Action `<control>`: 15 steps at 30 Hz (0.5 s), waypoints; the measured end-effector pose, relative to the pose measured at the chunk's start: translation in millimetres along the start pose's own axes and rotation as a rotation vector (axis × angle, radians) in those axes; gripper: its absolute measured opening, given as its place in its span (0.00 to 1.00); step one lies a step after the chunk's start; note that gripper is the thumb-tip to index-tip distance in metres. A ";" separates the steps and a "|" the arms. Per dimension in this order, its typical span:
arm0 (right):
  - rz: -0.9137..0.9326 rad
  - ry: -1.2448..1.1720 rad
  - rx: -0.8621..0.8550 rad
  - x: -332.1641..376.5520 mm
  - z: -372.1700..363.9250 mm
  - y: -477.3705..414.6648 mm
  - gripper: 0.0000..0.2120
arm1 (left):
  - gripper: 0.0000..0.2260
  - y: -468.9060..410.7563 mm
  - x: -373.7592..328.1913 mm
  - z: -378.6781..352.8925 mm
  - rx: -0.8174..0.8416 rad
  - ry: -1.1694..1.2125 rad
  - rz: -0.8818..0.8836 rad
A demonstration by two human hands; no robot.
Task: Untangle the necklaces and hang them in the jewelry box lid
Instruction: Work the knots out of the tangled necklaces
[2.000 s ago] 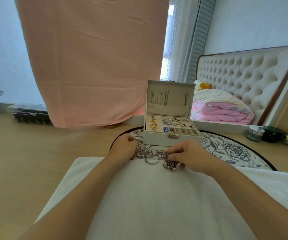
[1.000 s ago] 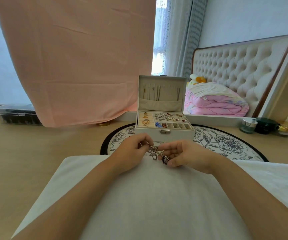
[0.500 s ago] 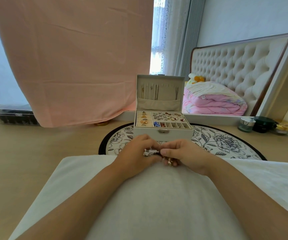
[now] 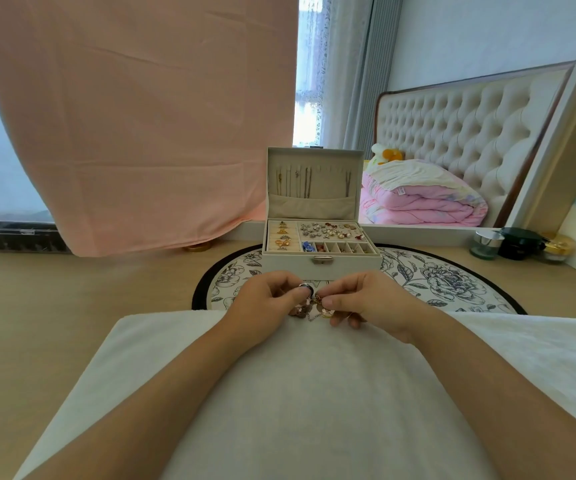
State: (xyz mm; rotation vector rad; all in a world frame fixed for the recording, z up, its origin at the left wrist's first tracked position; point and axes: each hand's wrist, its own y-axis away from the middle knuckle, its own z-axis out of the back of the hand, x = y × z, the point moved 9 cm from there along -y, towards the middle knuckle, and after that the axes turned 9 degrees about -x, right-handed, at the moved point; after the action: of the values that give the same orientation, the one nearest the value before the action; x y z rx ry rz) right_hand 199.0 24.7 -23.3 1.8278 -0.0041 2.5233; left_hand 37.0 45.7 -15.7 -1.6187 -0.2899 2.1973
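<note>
Nearest is a white cloth (image 4: 279,410), with both forearms reaching forward over it. At its far edge the 2 hands meet. The left hand (image 4: 266,303) has its thumb and forefinger curled in and pinched on the tangle of necklaces (image 4: 314,308). The right hand (image 4: 369,299) pinches the same knot from the other side, its remaining fingers folded under. The tangle sits between the fingertips, just above the cloth, as a small clump of pinkish and gold pieces with a short run of chain drooping below. A dark ring (image 4: 305,287) shows at the left fingertips. Whether it is worn or belongs to the clump I cannot tell.

Just beyond the hands lies a round floral mat (image 4: 435,282), and on it stands the jewelry box (image 4: 321,263), open. Its tray holds rings, earrings and beads in compartments. The lid (image 4: 314,155) stands upright, and several hung chains (image 4: 305,183) drop from its upper row into the pocket below — most on the left and middle, 1 on the right.

So the job looks partly done, with some necklaces already up. The clump in hand is not yet separated, so picking it apart and hanging each strand on the lid's row is what remains.

Further back are a pink curtain (image 4: 134,116) and small jars (image 4: 518,243) at the right.
</note>
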 end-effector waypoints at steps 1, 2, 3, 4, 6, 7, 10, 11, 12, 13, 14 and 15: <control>0.014 0.022 -0.017 0.1 1.2 -0.9 0.05 | 0.04 0.0 1.6 -0.6 0.005 0.008 0.008; 0.026 0.042 -0.029 -0.1 1.9 -1.8 0.04 | 0.04 -0.1 3.5 -1.3 0.008 0.014 0.014; 0.035 0.059 -0.035 -0.1 1.6 -2.1 0.03 | 0.05 -0.1 4.3 -1.5 0.006 0.017 0.017; 0.039 0.072 -0.035 0.1 0.3 -1.9 0.02 | 0.05 -0.4 4.4 -0.9 -0.001 0.019 0.017; 0.030 0.059 -0.036 0.9 -2.4 -1.0 0.03 | 0.06 -1.1 4.1 1.1 -0.017 0.040 0.023; 0.017 0.018 -0.041 1.4 -3.5 -1.1 0.04 | 0.07 -1.3 4.1 1.6 -0.020 0.059 0.035; -0.022 -0.125 -0.062 2.0 -7.7 -2.1 0.07 | 0.09 1.9 2.9 -2.8 -0.004 0.131 0.095; -0.025 -0.129 -0.072 2.1 -9.0 -2.3 0.08 | 0.09 2.8 2.5 -5.2 0.000 0.150 0.111; -0.025 -0.122 -0.080 2.1 -10.2 -2.5 0.08 | 0.09 3.4 2.9 -7.2 -0.004 0.168 0.125; -0.022 -0.122 -0.078 2.4 -11.2 -2.0 0.08 | 0.08 3.8 3.1 -8.1 -0.014 0.183 0.135; -0.017 -0.132 -0.065 3.1 -12.2 -1.3 0.08 | 0.07 3.8 3.3 -8.0 -0.028 0.201 0.142; -0.005 -0.135 -0.047 4.5 -12.5 -0.5 0.08 | 0.06 3.4 3.2 -7.4 -0.043 0.216 0.145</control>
State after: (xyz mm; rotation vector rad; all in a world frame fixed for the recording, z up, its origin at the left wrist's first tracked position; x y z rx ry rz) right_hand 185.8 25.5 -22.9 1.9733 -0.0615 2.3695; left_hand 42.5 43.5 -22.1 -1.9367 -0.1634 2.1057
